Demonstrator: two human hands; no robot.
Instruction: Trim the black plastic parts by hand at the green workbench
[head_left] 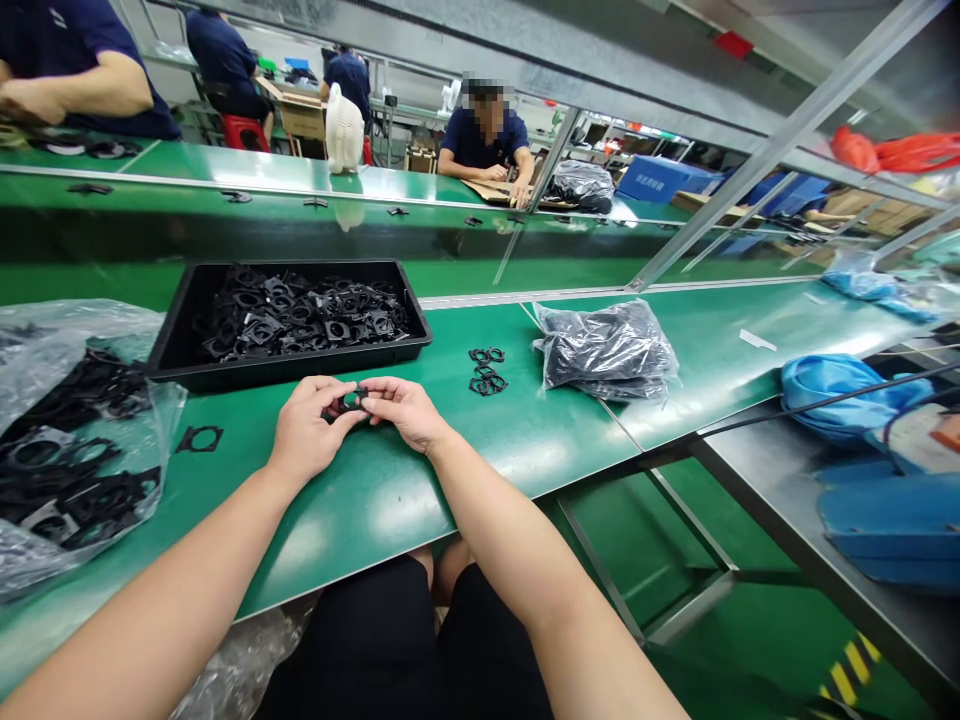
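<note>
Between my two hands is a small black plastic part [352,400] with a round opening. My left hand [307,425] pinches its left side, and my right hand [405,410] grips its right side; the fingers cover much of it. Just beyond them stands a black tray [292,373] heaped with black ring-shaped plastic parts [330,315]. A flat black part with a round hole [199,427] lies alone on the green table, left of my left hand. To the right, several black parts [487,380] are grouped together on the table.
An open clear plastic bag [169,425] of black parts lies at the left. At the right rests a filled plastic bag [607,345]. Behind runs a conveyor belt [450,255] carrying spaced black parts. A co-worker [487,140] sits across it. Slanted metal posts [780,150] rise at the right.
</note>
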